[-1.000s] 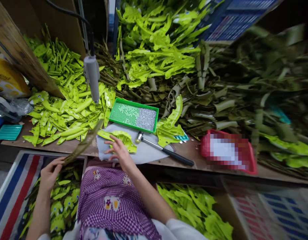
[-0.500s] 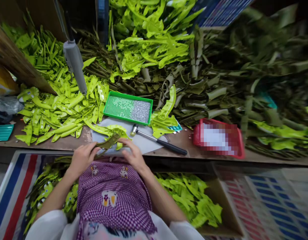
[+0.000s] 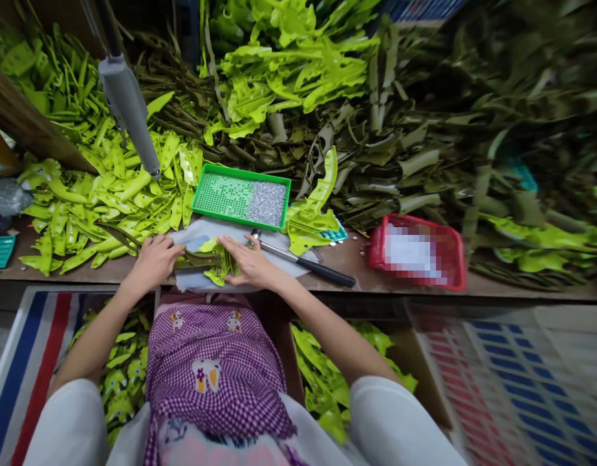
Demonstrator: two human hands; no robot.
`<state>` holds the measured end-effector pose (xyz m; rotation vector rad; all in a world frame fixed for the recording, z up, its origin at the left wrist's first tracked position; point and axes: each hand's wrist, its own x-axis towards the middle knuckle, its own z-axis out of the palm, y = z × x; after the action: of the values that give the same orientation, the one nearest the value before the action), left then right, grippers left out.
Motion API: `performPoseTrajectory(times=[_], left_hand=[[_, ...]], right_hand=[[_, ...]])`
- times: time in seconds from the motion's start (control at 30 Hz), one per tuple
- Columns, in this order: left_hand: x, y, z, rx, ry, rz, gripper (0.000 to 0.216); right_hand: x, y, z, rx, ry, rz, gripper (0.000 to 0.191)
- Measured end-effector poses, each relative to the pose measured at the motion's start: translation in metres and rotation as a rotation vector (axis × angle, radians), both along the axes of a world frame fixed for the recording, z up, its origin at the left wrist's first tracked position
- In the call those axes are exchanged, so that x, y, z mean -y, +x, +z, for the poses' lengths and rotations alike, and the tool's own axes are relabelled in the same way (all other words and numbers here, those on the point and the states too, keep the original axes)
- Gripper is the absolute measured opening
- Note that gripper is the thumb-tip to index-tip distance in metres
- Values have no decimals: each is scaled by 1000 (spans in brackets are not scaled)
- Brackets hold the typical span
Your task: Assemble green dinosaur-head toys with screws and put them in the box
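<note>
My left hand [image 3: 154, 260] is closed on a long dark olive plastic strip [image 3: 194, 260] and presses it down over a lime-green plastic piece [image 3: 221, 263] on a pale sheet [image 3: 201, 232] at the bench's front edge. My right hand [image 3: 248, 263] lies on the lime-green piece with fingers spread flat, holding it in place. A small hammer [image 3: 298, 259] with a black handle lies just right of my right hand. Behind the sheet sits a green tray [image 3: 241, 197] of tiny silvery parts.
A grey power tool [image 3: 128, 116] hangs over heaps of lime-green plastic parts [image 3: 104, 194]. Dark olive strips [image 3: 448, 136] are piled at the right. A red basket [image 3: 417, 251] stands on the bench. Boxes of green parts [image 3: 322, 375] sit below.
My left hand brought the olive strip up from the box at my left and laid it on the lime-green piece. My right hand stayed on that piece. The view tilted down.
</note>
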<state>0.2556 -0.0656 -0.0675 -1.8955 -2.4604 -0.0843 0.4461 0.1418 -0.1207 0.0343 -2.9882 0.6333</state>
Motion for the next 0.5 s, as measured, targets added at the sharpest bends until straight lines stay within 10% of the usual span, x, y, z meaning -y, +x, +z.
performPoseTrajectory(times=[0.5], left_hand=[[2,-19,-25,223,-15,64,38]], right_hand=[[-5,-2,1,-22,40,96,57]])
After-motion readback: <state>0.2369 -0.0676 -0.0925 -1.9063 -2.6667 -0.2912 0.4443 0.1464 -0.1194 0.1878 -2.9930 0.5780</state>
